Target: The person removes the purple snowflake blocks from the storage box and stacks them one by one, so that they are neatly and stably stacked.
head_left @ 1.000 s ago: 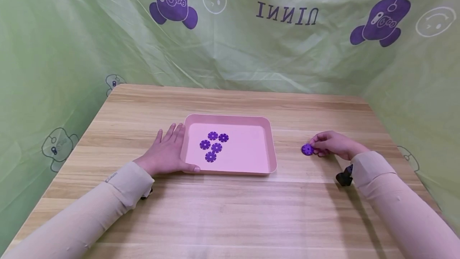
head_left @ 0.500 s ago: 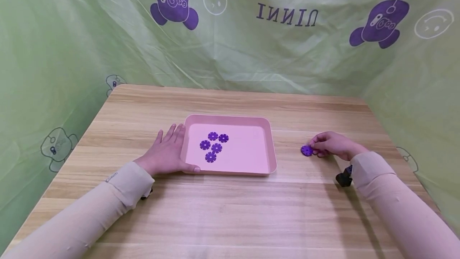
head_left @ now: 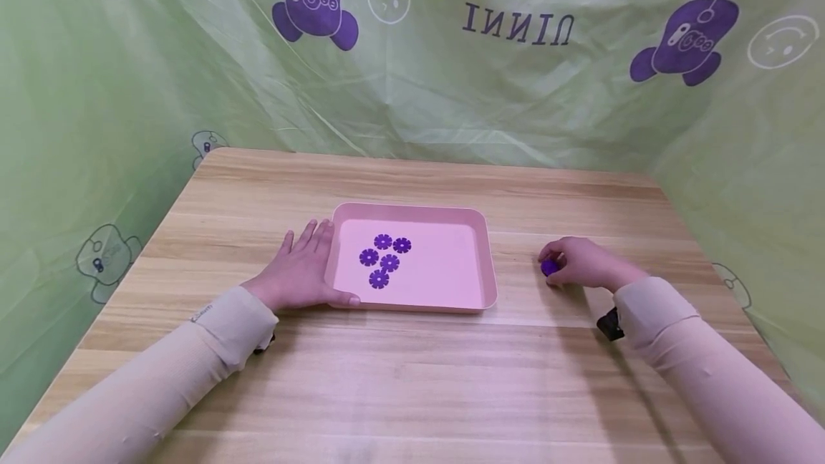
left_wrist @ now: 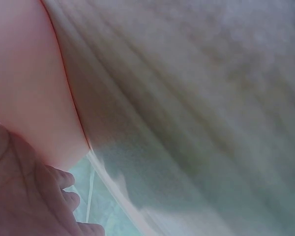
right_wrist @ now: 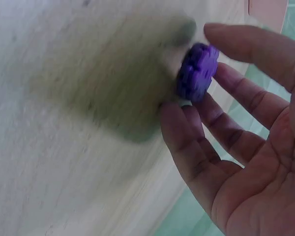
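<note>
My left hand (head_left: 296,274) lies spread against the left end of a pink tray (head_left: 493,292), its thumb along the front rim. Several purple notched discs (head_left: 379,278) lie flat inside, left of the middle. To the right of the tray, my right hand (head_left: 576,262) holds a thick purple stack of notched discs (right_wrist: 199,71) just over the table. In the right wrist view the stack stands on edge between the thumb and fingertips. The sleeve (left_wrist: 187,113) fills most of the left wrist view, with part of my left palm (left_wrist: 19,187) at lower left.
The wooden table (head_left: 419,378) reaches back to a green printed curtain (head_left: 419,92), which also hangs along both sides. A black wrist camera (head_left: 609,324) sits below my right cuff.
My right hand has shifted slightly left and wrapped its fingers further round the disc stack, now covering more of it. The left hand and tray have stayed put.
</note>
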The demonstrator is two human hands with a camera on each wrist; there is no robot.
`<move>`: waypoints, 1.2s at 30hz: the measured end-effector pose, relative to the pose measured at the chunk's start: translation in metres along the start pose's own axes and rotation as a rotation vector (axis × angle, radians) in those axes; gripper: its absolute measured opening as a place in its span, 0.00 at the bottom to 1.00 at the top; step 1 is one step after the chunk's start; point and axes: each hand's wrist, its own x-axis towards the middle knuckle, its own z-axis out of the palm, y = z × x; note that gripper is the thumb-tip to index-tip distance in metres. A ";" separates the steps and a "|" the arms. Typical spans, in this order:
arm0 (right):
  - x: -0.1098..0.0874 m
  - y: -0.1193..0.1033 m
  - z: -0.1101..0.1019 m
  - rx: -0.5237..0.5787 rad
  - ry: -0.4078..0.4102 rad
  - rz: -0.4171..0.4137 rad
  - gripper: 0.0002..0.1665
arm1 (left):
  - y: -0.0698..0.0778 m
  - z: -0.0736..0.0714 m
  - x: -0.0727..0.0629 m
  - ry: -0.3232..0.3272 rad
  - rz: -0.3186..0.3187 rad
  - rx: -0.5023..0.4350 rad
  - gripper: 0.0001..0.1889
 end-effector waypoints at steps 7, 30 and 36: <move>0.002 -0.003 0.004 -0.066 0.038 -0.051 0.16 | -0.001 0.000 0.001 -0.004 0.001 0.000 0.80; 0.008 -0.007 0.009 -0.164 0.044 -0.018 0.12 | -0.001 0.000 0.000 -0.005 -0.009 -0.003 0.80; 0.008 -0.007 0.009 -0.159 0.041 -0.013 0.14 | 0.000 0.000 -0.001 -0.001 0.000 0.000 0.80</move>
